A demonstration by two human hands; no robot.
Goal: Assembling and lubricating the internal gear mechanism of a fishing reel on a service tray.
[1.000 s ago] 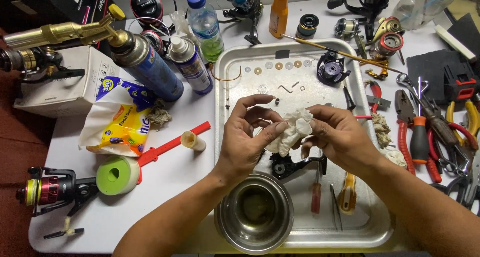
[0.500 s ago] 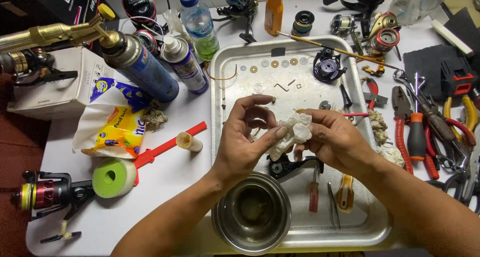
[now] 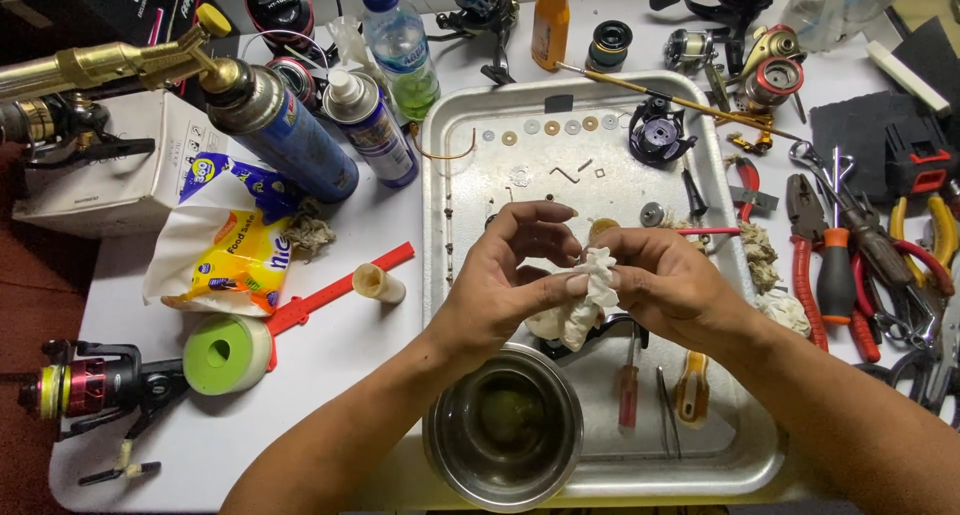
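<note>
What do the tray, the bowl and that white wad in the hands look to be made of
Tray: dull brushed metal, likely aluminium or steel, with a soft grey sheen. Bowl: polished metal, probably stainless steel, with mirror-like reflections. White wad: crumpled and soft, tissue or cloth; which one is unclear.

Steel bowl (image 3: 505,430), blue gas canister (image 3: 285,130), water bottle (image 3: 398,45), red-handled pliers (image 3: 810,265), green tape roll (image 3: 225,353).
</note>
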